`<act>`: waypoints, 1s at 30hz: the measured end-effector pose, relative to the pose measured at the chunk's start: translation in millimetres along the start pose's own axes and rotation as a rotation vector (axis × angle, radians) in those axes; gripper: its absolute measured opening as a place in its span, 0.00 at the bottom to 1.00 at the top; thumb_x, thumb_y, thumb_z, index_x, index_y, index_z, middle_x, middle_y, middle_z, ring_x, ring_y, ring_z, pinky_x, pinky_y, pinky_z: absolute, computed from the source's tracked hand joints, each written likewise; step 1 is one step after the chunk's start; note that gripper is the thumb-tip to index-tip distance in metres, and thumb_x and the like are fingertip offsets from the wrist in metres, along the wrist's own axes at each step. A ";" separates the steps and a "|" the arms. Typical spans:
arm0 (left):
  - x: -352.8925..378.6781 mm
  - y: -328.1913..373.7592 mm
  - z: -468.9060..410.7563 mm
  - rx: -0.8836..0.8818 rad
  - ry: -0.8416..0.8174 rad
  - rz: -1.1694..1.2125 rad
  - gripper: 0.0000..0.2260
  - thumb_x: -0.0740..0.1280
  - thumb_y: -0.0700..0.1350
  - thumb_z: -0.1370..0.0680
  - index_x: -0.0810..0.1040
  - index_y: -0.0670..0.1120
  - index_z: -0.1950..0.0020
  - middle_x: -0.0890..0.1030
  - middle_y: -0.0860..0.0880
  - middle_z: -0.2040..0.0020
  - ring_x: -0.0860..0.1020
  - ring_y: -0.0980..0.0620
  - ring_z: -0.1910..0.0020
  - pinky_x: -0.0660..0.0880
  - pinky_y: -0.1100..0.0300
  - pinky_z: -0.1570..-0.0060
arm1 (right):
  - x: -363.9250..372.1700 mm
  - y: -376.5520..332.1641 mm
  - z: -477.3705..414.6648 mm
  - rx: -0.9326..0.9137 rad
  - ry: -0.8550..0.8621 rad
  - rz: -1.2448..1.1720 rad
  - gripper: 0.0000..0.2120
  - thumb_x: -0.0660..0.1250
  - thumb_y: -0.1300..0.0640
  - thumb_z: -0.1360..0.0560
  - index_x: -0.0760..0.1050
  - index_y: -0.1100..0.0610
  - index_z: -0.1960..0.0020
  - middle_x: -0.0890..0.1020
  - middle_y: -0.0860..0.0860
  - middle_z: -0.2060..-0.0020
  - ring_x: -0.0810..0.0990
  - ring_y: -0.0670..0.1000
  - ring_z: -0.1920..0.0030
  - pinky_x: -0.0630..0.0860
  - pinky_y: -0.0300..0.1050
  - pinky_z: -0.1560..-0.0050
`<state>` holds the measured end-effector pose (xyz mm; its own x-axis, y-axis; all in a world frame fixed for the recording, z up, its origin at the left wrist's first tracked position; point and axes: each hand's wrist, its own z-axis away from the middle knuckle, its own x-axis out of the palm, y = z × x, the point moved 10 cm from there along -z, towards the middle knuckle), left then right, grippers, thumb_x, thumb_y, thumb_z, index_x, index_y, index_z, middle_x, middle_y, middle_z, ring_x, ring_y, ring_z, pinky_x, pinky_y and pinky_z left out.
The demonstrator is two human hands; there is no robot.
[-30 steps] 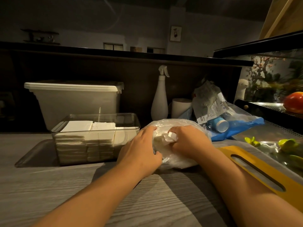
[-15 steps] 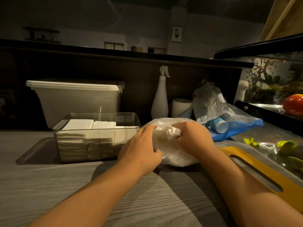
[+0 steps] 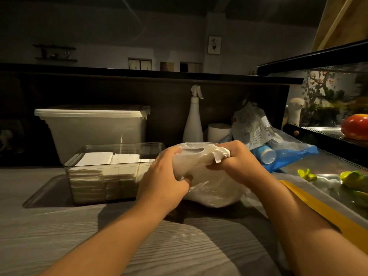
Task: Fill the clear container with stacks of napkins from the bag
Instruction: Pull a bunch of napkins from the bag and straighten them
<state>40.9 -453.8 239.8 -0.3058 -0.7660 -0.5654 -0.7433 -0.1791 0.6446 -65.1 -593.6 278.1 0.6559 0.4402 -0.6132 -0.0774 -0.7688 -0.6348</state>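
Dim grey wood-grain counter [image 3: 59, 236], dark wall behind. Grips the plastic bag [image 3: 215, 192] with both hands, its base apparently on the counter just right of the clear container [image 3: 123, 145]. Left hand [image 3: 165, 176] curled round the bag's left side. Right hand [image 3: 239, 158] clenched on a crumpled white wad [image 3: 220, 154] at the bag's mouth, plastic or napkin impossible to tell. Napkin stacks [image 3: 103, 159] in the container's left and middle, seemingly with room at its right end. Likely risks: tearing the thin plastic by pulling the hands apart, so spilling napkins; squeezing a stack out of square; elbowing the spray bottle [image 3: 193, 120] behind.
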 end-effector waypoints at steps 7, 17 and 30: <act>-1.7 -7.3 -6.7 -0.137 0.015 0.257 0.27 0.78 0.46 0.29 0.66 0.68 0.45 0.72 0.63 0.51 0.72 0.56 0.46 0.73 0.58 0.48 | -18.7 -4.6 1.8 0.030 0.140 -0.219 0.09 0.75 0.63 0.30 0.82 0.50 0.62 0.85 0.49 0.66 0.83 0.48 0.61 0.79 0.46 0.55; -29.7 2.1 -8.0 -0.060 0.005 0.529 0.18 0.75 0.35 0.29 0.79 0.58 0.50 0.83 0.59 0.56 0.81 0.57 0.60 0.79 0.63 0.63 | -11.6 -6.0 2.2 0.061 0.139 -0.520 0.11 0.74 0.69 0.31 0.84 0.55 0.54 0.86 0.56 0.58 0.85 0.58 0.53 0.82 0.59 0.48; -32.6 -7.0 -7.8 -0.166 0.049 0.675 0.14 0.70 0.40 0.24 0.77 0.58 0.45 0.80 0.56 0.46 0.80 0.50 0.56 0.80 0.53 0.57 | -6.1 4.2 -0.1 0.161 0.130 -0.777 0.12 0.72 0.69 0.31 0.83 0.59 0.50 0.86 0.58 0.55 0.86 0.60 0.53 0.82 0.56 0.51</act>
<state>60.7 -432.4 257.7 -0.6388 -0.7693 0.0083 -0.2980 0.2574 0.9192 -69.4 -599.6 279.2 0.6485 0.7565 0.0850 0.3360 -0.1843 -0.9237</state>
